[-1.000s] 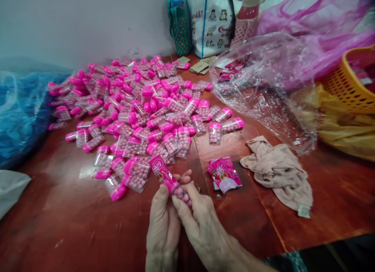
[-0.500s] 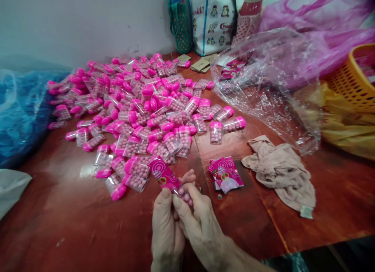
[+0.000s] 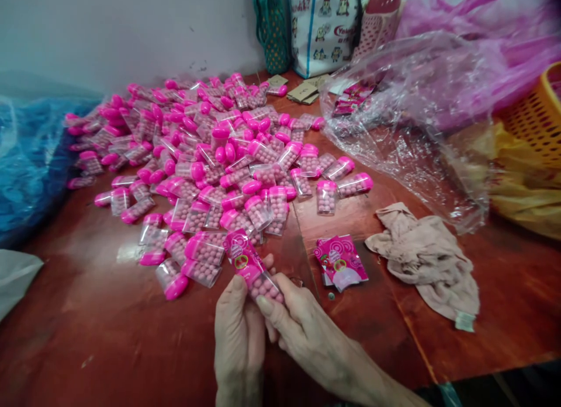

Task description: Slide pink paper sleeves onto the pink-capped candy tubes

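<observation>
Between my hands is a small clear candy container (image 3: 267,289) of pink balls, with a printed pink sleeve (image 3: 241,256) around its upper end. My left hand (image 3: 240,322) pinches the sleeve's lower part, thumb on top. My right hand (image 3: 298,319) grips the container's bottom end between thumb and fingers. The sleeve's top sticks out beyond the fingers, and whatever cap lies inside is hidden. A big heap of similar containers with pink caps (image 3: 205,162) lies just beyond my hands. To the right rests a small stack of flat printed sleeves (image 3: 342,261).
A crumpled beige cloth (image 3: 425,255) lies right of the sleeves. Behind it spread a clear plastic bag (image 3: 407,132) and an orange basket (image 3: 532,127). On the left stands a blue-filled bag (image 3: 30,167). A white printed bag (image 3: 324,30) stands against the wall.
My hands have shifted slightly left. My right fingers have slid toward the container's bottom end, so more of the pink balls show. The view has moved a little.
</observation>
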Demonstrator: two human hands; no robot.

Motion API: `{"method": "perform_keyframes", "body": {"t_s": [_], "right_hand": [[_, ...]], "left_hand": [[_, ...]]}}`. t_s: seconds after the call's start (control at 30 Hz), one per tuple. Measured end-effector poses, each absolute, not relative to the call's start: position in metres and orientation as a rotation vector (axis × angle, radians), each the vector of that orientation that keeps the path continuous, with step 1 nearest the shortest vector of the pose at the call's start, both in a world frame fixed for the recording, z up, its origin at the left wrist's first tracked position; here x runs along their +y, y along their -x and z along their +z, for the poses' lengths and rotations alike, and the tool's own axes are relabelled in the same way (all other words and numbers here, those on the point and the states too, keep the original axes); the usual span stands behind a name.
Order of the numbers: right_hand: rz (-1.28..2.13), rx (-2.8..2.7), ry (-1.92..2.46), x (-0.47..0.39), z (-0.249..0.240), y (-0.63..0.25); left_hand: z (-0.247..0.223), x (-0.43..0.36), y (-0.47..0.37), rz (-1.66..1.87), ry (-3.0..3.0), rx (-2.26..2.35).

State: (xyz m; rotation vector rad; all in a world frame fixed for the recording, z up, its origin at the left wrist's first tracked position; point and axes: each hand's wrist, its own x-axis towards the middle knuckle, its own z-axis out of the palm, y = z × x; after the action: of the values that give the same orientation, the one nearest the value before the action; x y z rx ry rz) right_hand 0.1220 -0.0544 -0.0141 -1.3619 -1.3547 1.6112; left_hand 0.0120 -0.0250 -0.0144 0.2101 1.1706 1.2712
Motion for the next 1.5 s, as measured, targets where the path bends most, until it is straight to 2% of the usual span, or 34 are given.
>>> {"method": "perform_keyframes", "body": {"t_s": [0.23,0.33,0.53,0.8,1.0,1.3,1.43,1.5], "right_hand": [[1.464,-1.262,1.503,-0.057,-0.020,-0.109],[1.535,-1.214,1.505,-0.051,-0.015,-0.108],[1.688,-1.248,1.162,-0.034,-0.005,-0.119],[1.622,-1.195,1.187,-0.034,-0.014,-0.112],[1.769,-1.058,1.103,-0.035,-0.015,-0.115],[1.780,-1.085,1.118,-0.037,-0.013,-0.111],[1.694,-1.285,1.151,-0.039,-0.005,-0.115],[1.534,-1.357,1.239,-0.043,-0.002,-0.127]], "left_hand": [[-0.017,-0.034,-0.020,1.250,-0.204,1.139],[-0.017,-0.033,-0.015,1.243,-0.199,1.129],[-0.007,-0.032,-0.014,1.207,-0.211,1.129],[-0.015,-0.047,-0.024,1.183,-0.278,1.153],[-0.016,-0.051,-0.021,1.111,-0.312,1.153],[-0.020,-0.049,-0.017,1.078,-0.290,1.179],[-0.013,-0.066,0.029,1.220,-0.343,1.394],[-0.005,-0.081,0.059,1.249,-0.477,1.629]]}}
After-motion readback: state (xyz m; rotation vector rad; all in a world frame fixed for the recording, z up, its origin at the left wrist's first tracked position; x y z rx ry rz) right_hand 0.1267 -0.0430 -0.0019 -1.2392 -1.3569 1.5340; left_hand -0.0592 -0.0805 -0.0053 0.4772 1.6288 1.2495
